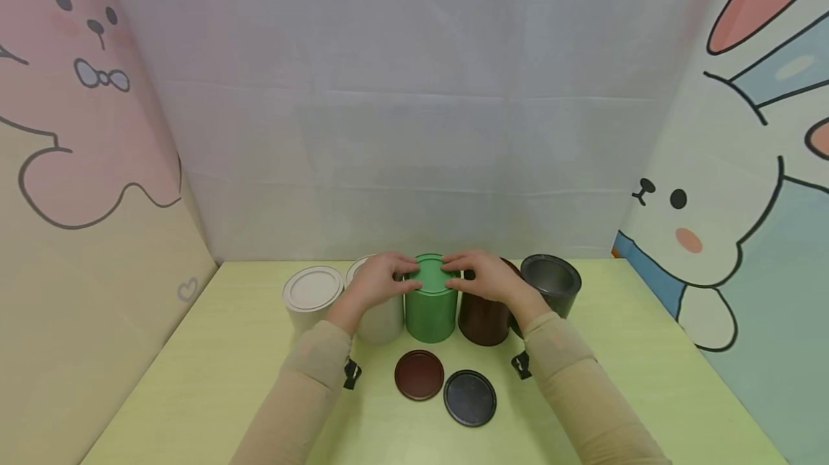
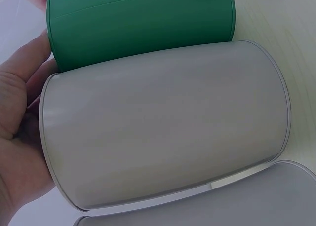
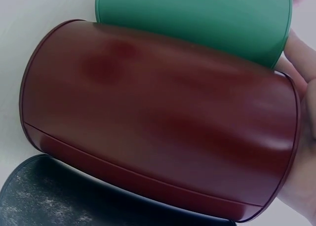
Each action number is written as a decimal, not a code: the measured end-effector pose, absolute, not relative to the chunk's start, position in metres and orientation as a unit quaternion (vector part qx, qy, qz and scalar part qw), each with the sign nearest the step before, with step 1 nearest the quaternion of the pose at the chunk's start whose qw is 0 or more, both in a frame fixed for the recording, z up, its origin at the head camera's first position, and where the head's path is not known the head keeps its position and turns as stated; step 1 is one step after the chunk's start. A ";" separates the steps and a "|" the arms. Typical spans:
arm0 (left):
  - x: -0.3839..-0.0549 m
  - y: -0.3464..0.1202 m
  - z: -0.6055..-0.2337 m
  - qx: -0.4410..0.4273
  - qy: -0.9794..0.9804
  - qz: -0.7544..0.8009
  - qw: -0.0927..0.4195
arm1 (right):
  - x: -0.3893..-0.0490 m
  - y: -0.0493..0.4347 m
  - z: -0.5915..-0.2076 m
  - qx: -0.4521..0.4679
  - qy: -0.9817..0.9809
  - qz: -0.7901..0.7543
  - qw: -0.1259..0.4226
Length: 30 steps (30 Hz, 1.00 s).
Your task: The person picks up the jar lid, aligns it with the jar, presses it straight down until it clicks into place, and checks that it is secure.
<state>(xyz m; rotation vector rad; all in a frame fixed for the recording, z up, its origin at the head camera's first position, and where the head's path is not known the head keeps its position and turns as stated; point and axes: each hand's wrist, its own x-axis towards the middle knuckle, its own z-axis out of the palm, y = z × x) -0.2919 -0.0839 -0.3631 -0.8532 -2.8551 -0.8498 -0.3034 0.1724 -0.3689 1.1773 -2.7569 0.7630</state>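
Note:
A green can [image 1: 430, 317] stands in the middle of a row of cans, its green lid [image 1: 432, 274] on top. From the left, my left hand [image 1: 381, 279] reaches over the neighbouring white can, fingertips and thumb resting on the lid. Mirroring it, my right hand [image 1: 486, 276] passes above the dark red can [image 1: 482, 321] and touches the lid's right side. Both hands have their fingers extended, not wrapped round the can. In the left wrist view the white can [image 2: 163, 127] hides part of the left hand; the dark red can [image 3: 163, 117] fills the right wrist view.
Another lidded white can [image 1: 314, 289] ends the row at left. On the right is a black can [image 1: 550, 278] with an uncovered top. Nearer me, a dark red lid [image 1: 419, 375] and a black lid [image 1: 470, 398] lie on the yellow table [image 1: 194, 393]. A white sheet [image 1: 414, 127] hangs behind.

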 end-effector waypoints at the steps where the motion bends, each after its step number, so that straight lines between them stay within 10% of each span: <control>1: -0.292 -0.084 -0.363 -0.278 -0.920 -0.275 0.022 | -0.303 0.172 -0.369 0.382 -0.891 0.244 0.025; 30: -0.299 -0.085 -0.365 -0.307 -0.916 -0.257 0.030 | -0.305 0.172 -0.368 0.388 -0.891 0.233 0.026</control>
